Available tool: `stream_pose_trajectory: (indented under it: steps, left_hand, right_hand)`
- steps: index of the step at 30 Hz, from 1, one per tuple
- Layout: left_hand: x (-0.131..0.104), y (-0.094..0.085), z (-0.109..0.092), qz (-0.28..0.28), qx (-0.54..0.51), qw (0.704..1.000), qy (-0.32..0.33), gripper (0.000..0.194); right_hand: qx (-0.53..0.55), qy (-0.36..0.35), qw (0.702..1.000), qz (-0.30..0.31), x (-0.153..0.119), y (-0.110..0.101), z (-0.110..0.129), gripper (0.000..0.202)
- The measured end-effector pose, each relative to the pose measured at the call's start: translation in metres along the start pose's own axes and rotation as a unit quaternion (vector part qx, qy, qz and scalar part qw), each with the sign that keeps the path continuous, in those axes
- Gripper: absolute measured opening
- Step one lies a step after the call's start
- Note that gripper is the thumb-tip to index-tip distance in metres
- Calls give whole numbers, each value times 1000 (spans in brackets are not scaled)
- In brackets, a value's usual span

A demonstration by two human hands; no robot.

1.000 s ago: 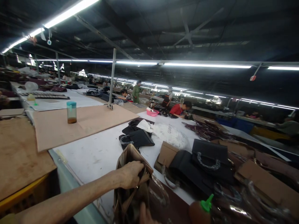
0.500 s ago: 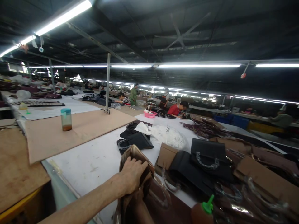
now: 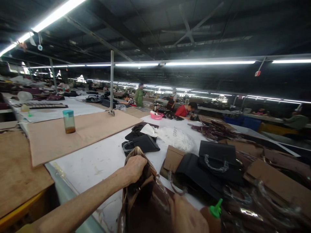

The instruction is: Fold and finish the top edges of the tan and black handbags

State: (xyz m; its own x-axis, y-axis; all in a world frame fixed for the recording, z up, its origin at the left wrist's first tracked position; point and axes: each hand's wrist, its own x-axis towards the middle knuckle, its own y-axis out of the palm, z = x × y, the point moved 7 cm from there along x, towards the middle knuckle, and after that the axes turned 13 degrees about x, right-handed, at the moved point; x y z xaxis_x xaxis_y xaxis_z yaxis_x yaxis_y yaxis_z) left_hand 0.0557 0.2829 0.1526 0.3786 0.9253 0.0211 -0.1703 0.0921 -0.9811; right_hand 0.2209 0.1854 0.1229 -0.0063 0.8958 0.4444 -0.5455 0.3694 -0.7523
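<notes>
A dark brown handbag (image 3: 152, 210) stands with its mouth spread wide at the bottom centre, a lighter lining showing at the rim. My left hand (image 3: 136, 167) is at the far end of that mouth with bent fingers gripping the bag; the fingertips are hidden inside. Low at the bag's right side, my right hand (image 3: 188, 215) is smeared by motion and its fingers do not show clearly. Just right of it is a brown bottle with a green nozzle cap (image 3: 215, 209). A plastic-wrapped handle (image 3: 165, 194) lies along the bag's right side.
Black handbags (image 3: 217, 158) and brown bags (image 3: 279, 181) crowd the right side. Beyond my left hand lie a black bag (image 3: 144, 144) and a white plastic sack (image 3: 178, 139). A teal-lidded jar (image 3: 69, 121) stands on a tan board (image 3: 97, 132). People work farther back.
My right hand has come out of the bag to its right side. My left hand has sunk deeper at the rim, its fingers now less visible. The view has shifted slightly.
</notes>
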Motion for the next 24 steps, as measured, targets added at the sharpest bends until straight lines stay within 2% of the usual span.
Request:
stream_pose_trajectory:
  steps: [2, 3, 4, 6, 8, 10, 13, 17, 19, 24]
  left_hand:
    - [2, -2, -3, 2, 4, 1000, 0, 18]
    - [2, -3, -4, 4, 6, 1000, 0, 18]
    - [2, -3, -5, 7, 10, 1000, 0, 18]
    - [1, -5, -6, 13, 21, 1000, -6, 17]
    - [-3, -9, -1, 10, 42, 999, -22, 15]
    - [-9, -15, 8, -3, 66, 997, -43, 14]
    - [-21, -25, 24, -31, 99, 992, -68, 15]
    - [-36, -38, 40, -92, 126, 985, -69, 15]
    - [-43, -42, 44, -108, 128, 983, -72, 21]
    - [-60, -48, 44, -41, 23, 995, -89, 55]
  right_hand:
    - [-36, 12, 999, 5, 16, -8, 9, 28]
    - [-12, 1, 1000, 10, 25, -5, 19, 32]
    - [25, -11, 999, 39, 34, 4, 30, 40]
    - [76, 18, 992, 99, 49, 28, 43, 51]
    - [82, 58, 987, 124, 59, 47, 47, 43]
    - [58, 79, 987, 124, 63, 55, 45, 39]
    - [77, 83, 985, 133, 62, 53, 40, 48]
    - [250, 33, 955, 158, 53, 36, 46, 37]
    - [307, 8, 937, 165, 47, 27, 51, 36]
    - [315, 26, 937, 151, 30, 16, 43, 46]
